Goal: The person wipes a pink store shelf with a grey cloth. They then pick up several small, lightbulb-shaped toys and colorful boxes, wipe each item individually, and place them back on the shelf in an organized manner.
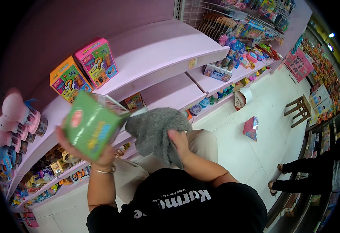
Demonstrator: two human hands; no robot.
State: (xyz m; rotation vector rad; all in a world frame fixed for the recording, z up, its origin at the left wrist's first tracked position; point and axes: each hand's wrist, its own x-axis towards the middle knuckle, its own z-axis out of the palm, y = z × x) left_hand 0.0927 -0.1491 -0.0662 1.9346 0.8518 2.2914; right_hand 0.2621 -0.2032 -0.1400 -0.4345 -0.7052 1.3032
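My left hand (105,156) holds up a green box (85,134) bearing writing, its outline blurred. My right hand (180,144) grips a grey fluffy cloth (158,131) that hangs above my lap. The cloth's left end comes close to the box, and I cannot tell whether they touch. On the curved pink shelf ahead, an orange toy box (69,78) and a pink toy box (98,62) stand side by side. Behind the cloth, another small box (134,102) sits on the lower shelf, partly hidden.
Pink balloon-shaped toys (14,106) line the shelf at left. Packed toys fill the shelf (231,59) at right. On the tiled floor (231,139) lie a pink carton piece (251,128) and a white-and-red carton (242,99). A wooden stool (299,109) and a person's legs (304,177) are further right.
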